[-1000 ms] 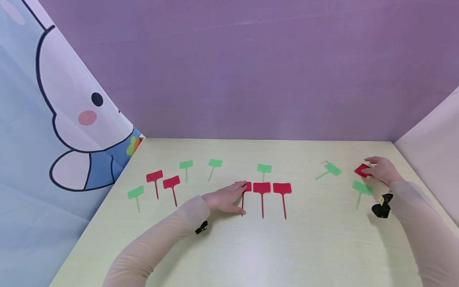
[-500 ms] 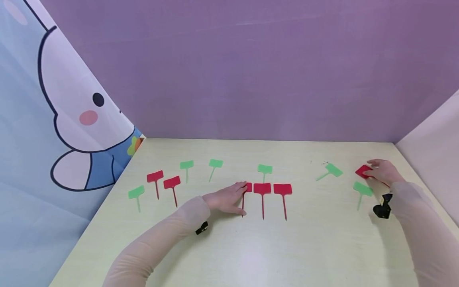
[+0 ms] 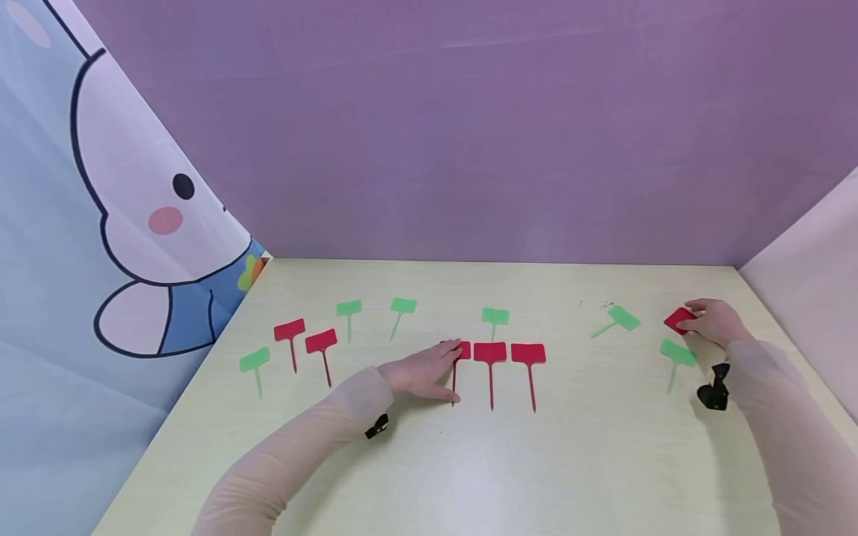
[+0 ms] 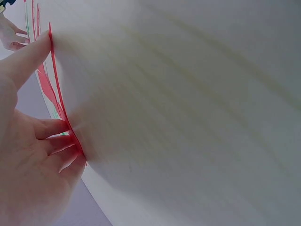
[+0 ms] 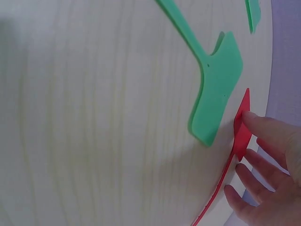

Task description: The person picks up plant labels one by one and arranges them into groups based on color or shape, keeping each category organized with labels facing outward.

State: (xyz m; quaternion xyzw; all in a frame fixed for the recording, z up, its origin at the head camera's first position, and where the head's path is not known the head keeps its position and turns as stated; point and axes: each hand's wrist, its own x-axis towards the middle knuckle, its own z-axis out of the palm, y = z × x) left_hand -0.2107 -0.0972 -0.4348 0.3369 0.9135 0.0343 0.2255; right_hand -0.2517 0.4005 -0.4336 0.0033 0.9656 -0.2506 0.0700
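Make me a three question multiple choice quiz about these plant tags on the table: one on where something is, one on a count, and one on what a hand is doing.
1. Where is the right hand?
A. far right of the table
B. centre
C. far left

2. How many green plant tags lie on the table?
A. four
B. six
C. eight

3. What does the left hand do?
A. hangs in the air
B. rests on a red plant tag, fingers straight
C. grips a green tag

Answers
1. A: it touches the lone red tag near the right edge.
2. B: the head view shows six green ones.
3. B: its fingers lie flat on the leftmost of three red tags set side by side.
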